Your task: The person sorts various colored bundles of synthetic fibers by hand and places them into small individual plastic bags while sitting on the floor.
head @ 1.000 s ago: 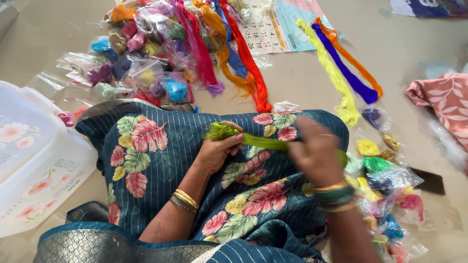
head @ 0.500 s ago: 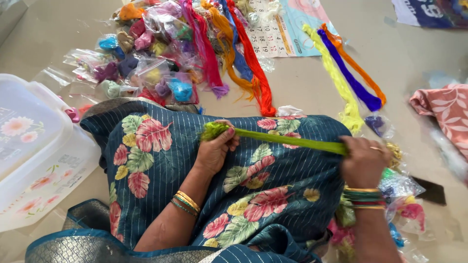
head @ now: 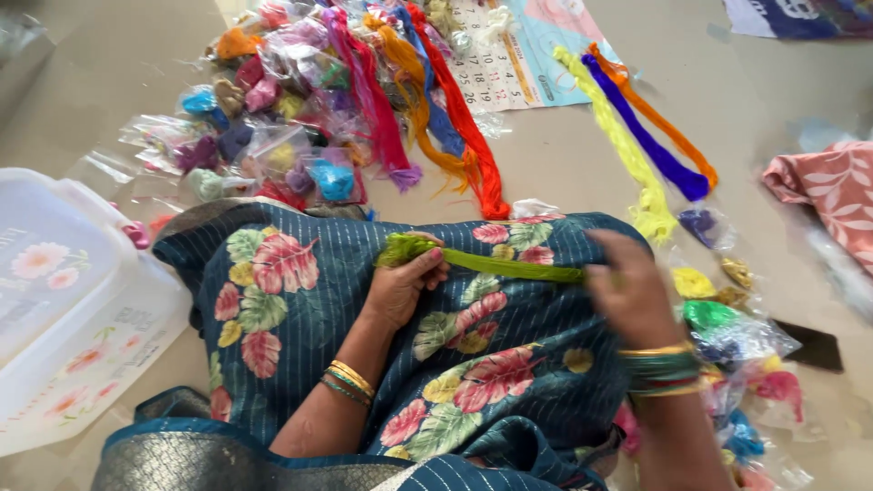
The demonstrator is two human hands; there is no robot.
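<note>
Behind the blurred right hand, green thread end.

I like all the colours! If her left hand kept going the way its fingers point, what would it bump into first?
Probably the orange threads on the floor: the left hand, gripping green thread, points up-right. Depth is unclear.

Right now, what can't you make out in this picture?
- Right hand: motion-blurred, so its grip on the green thread is unclear.
- Thread's right end: hidden behind that hand.
- Bagged threads: plastic glare hides the contents.
- White box: cut off by the left edge.
</note>
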